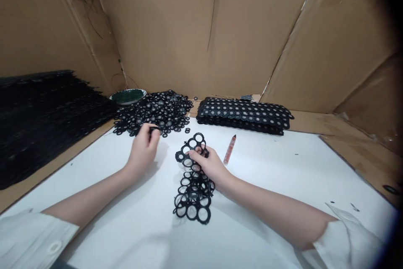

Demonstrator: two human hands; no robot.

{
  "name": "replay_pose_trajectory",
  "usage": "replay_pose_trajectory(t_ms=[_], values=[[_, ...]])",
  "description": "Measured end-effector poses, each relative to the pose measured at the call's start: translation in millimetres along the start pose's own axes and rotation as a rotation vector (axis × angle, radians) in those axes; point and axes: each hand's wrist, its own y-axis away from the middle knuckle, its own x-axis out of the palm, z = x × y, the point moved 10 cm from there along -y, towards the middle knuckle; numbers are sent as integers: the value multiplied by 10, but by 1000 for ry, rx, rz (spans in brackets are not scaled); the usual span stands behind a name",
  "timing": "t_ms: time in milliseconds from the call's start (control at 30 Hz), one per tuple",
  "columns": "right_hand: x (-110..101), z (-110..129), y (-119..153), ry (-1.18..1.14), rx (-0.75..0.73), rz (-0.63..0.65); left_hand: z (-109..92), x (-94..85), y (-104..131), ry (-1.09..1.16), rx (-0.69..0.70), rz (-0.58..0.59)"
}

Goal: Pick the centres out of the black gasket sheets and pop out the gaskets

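Note:
My right hand (210,164) grips a floppy black sheet of joined rings (192,212) between thumb and fingers. The sheet is bunched in the middle and hangs down over the white tabletop. Most of its holes show white through them. Beside the near edge of a heap of small black rings (170,109), my left hand (145,145) is closed, with a small black ring (154,129) pinched at its fingertips. Whether it holds more than one cannot be made out. To the right of my right hand lies a red pencil-shaped tool (230,150) with a dark tip.
Stacked black ring mats (245,111) lie at the back right. A large pile of black sheets (47,122) fills the left side. Behind the ring heap stands a white-rimmed bowl (143,92) with dark green contents. Cardboard walls (201,30) enclose the white table (270,168).

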Motion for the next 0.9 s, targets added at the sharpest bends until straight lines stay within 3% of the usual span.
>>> replay_pose_trajectory(t_ms=[133, 200, 600, 900], values=[[3, 16, -7, -12, -28, 0, -222, 371, 266, -195, 159, 275], [7, 12, -12, -8, -26, 3, -255, 471, 354, -234, 199, 339], [-15, 41, -22, 90, -50, -16, -257, 716, 509, -257, 250, 576], [-21, 71, -15, 143, -84, -12, -267, 726, 535, -71, 149, 596]])
